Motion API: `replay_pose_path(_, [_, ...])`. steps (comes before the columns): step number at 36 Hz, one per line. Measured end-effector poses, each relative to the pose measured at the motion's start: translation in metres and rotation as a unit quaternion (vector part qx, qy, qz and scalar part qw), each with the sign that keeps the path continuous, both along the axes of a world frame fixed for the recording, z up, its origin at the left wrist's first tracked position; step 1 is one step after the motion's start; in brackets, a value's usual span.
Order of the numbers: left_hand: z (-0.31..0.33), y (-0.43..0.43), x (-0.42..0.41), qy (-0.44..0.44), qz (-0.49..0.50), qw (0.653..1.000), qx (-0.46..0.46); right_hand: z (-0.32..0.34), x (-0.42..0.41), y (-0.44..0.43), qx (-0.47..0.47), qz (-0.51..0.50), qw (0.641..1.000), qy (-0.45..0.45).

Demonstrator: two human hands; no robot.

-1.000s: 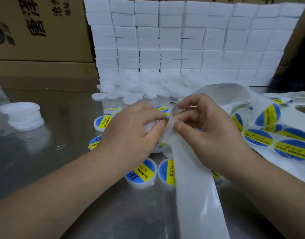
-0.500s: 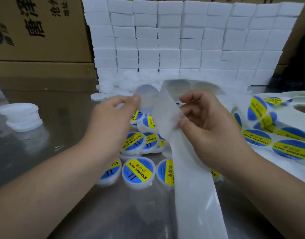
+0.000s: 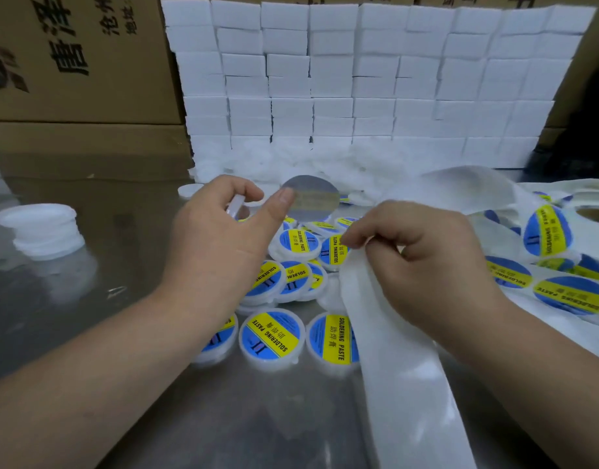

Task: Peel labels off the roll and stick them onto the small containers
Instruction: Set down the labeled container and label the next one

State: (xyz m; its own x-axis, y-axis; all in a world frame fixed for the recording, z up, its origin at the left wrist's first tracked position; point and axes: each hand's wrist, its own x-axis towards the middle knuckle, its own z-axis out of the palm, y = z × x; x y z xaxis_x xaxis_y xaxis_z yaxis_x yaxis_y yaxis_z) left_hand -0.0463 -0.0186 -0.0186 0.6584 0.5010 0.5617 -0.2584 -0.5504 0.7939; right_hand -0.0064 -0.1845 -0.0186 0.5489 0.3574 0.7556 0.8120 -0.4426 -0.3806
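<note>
My left hand (image 3: 220, 238) is raised over the table with a peeled round label (image 3: 311, 201) stuck to its thumb tip; the label's grey back faces me. The white rim of a small container (image 3: 235, 206) shows between that hand's curled fingers. My right hand (image 3: 426, 252) grips the empty white backing strip (image 3: 403, 384), which runs down towards me. The strip with blue and yellow labels (image 3: 568, 292) lies at the right. Several labelled containers (image 3: 272, 336) sit on the metal table (image 3: 122, 333) under my hands.
A heap of plain white containers (image 3: 291, 164) lies before a wall of stacked white boxes (image 3: 359, 79). A short stack of white containers (image 3: 41, 231) stands at the left. Cardboard cartons (image 3: 71, 62) close off the back left.
My left hand has pulled a label off the backing strip and lifted it up and away to the left. My right hand has lowered the strip a little.
</note>
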Motion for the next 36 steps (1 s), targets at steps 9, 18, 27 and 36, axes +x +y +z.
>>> replay_pose_path(9, [-0.002, -0.004, -0.004, -0.025, 0.011, 0.995, 0.1, 0.005, -0.001, 0.0, 0.131, 0.075, 0.956, 0.253])
replay_pose_path(18, [-0.002, -0.005, -0.005, -0.022, 0.006, 0.987, 0.16, 0.005, 0.003, 0.002, 0.171, 0.045, 0.945, 0.276])
replay_pose_path(27, [0.003, 0.0, 0.003, 0.045, -0.027, 0.998, -0.017, 0.007, 0.008, -0.001, 0.231, 0.014, 0.942, 0.244])
replay_pose_path(36, [0.006, -0.004, 0.009, 0.015, -0.343, 0.831, -0.439, 0.002, 0.0, 0.006, 0.138, 0.099, 0.937, 0.305])
